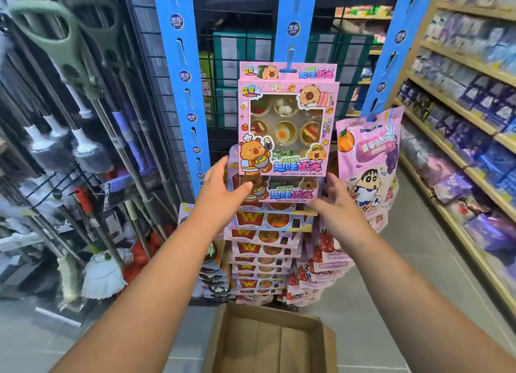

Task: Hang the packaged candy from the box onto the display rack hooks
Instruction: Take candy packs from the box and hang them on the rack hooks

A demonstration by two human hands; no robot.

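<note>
Head view: a pink candy box (287, 127) is seen hanging on the middle blue strip (293, 24) of the display rack, with a second identical box (287, 70) behind it, only its top edge showing. A third box of the same print (282, 192) sits just below, partly covered by the front one.

The left hand (223, 188) is raised at the lower left corner of the hanging box, its grip spread, the thumb lying against the lower box; whether the fingers touch the front box cannot be told. The right hand (339, 202) is raised at the lower right corner, grip likewise spread, nothing pinched in it.

On the right strip (391, 63) a pink pouch (368, 160) with a cartoon boy is hung, just beside the right hand. The left strip (185, 74) is seen bare along its upper part. Below the hands, stacked packs marked W (262, 244) and strawberry packs (318, 258) fill the lower rack.

A cardboard box (268, 342) stands open on the floor, near, below the rack; no candy is visible inside it. Mops (92, 261) are hung at far left; stocked shelves (469, 116) run along the right.
</note>
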